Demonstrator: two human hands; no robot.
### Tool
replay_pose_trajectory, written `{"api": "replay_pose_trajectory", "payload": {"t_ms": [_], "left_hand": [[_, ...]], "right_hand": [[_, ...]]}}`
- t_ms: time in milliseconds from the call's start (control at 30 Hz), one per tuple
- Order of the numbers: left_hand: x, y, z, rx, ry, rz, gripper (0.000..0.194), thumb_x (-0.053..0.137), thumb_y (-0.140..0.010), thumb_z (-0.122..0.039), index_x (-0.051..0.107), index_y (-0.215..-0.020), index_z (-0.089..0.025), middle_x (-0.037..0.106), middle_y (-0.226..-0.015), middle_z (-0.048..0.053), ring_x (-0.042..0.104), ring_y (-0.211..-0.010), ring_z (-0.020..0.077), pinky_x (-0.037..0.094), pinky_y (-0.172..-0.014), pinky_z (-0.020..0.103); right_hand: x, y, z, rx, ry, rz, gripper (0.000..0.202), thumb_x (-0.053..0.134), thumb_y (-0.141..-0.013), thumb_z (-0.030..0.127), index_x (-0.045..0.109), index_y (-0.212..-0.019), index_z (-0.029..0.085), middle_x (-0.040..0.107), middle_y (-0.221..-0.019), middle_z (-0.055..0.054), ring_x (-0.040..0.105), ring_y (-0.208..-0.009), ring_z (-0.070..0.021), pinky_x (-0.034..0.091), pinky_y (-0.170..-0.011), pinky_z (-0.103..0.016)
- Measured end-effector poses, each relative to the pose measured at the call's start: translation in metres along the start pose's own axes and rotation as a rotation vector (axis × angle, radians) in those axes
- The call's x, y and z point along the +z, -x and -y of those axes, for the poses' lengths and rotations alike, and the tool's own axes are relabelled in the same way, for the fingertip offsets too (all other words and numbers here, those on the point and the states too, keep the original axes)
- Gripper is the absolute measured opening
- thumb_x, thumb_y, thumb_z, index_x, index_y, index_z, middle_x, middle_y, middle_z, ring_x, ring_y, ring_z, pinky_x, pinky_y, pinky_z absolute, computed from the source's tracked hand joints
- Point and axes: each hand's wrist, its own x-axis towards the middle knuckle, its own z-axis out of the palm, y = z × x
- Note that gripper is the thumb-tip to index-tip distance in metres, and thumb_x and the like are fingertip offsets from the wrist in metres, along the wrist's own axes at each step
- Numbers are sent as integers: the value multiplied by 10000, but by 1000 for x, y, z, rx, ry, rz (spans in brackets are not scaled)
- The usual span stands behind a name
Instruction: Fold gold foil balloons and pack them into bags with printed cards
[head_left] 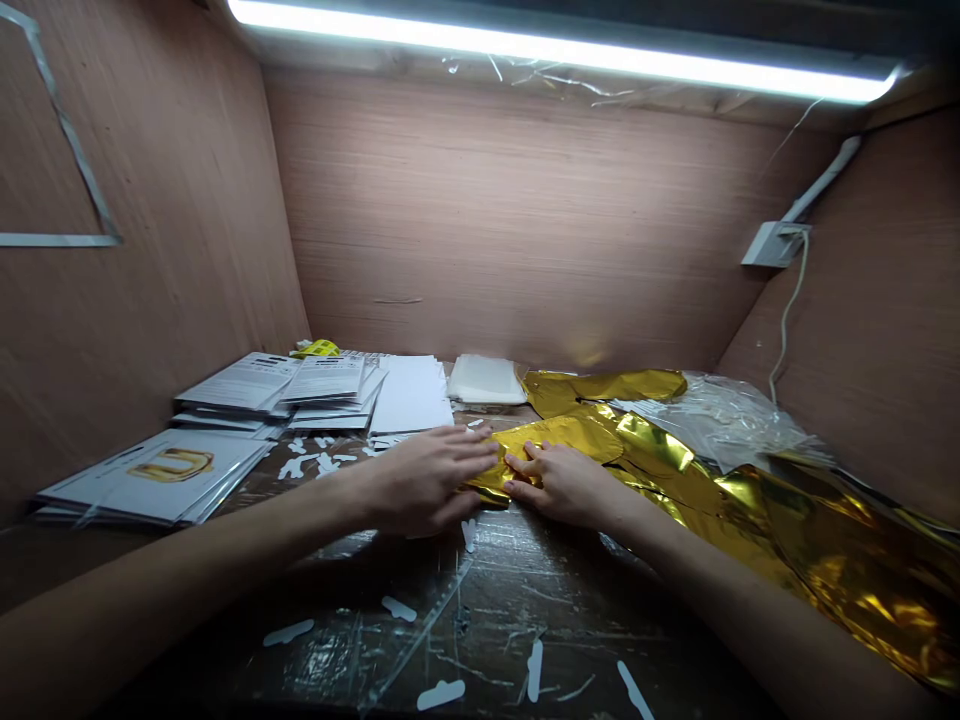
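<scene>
A shiny gold foil piece (574,435) lies on the dark table between my hands. My left hand (420,482) reaches over its left end, fingers stretched out and slightly blurred. What lies beneath that palm is hidden. On the foil's front part rests my right hand (566,486), its fingers spread and pressing down flat. More gold foil sheets (840,550) overlap to the right, under and beyond my right forearm.
Stacked printed cards (240,383) and a packet stack with a gold U (172,465) stand left. Blank white cards (409,395), a translucent sheet stack (487,380) and clear plastic bags (735,415) lie behind. Small white cutouts (441,694) litter the table (330,575). Wooden walls (487,230) enclose it.
</scene>
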Motion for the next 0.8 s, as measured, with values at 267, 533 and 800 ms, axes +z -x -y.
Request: {"api": "replay_pose_trajectory", "payload": {"t_ms": [267,533,800], "left_hand": [[22,-3,-22,-88,-20,194,508,402,-1033,-235,449,-1497,-32,465,-1543,196,414,-1464,262,299,-1234,365],[20,7,-11,-131,176,335,648,340,-1065,-449,222,-1616,-127,164,-1673,146,121,-1561,276,163,-1275,445],[17,10,-7,-95,250,374,771,306,-1036,-602,65,-1624,-165,58,-1677,148,25,-1565,286,17,-1269,526]], "right_hand": [[-3,2,-1,21,1,18,622,401,-986,641,621,-1407,240,660,-1292,-165,633,-1096,-328,448,-888,-389],[-3,4,0,43,46,15,612,371,-984,665,642,-1376,281,691,-1212,-145,661,-1000,-306,449,-802,-373],[-3,3,-1,29,44,10,618,383,-982,644,628,-1395,254,692,-1232,-158,659,-1009,-316,460,-822,-393]]}}
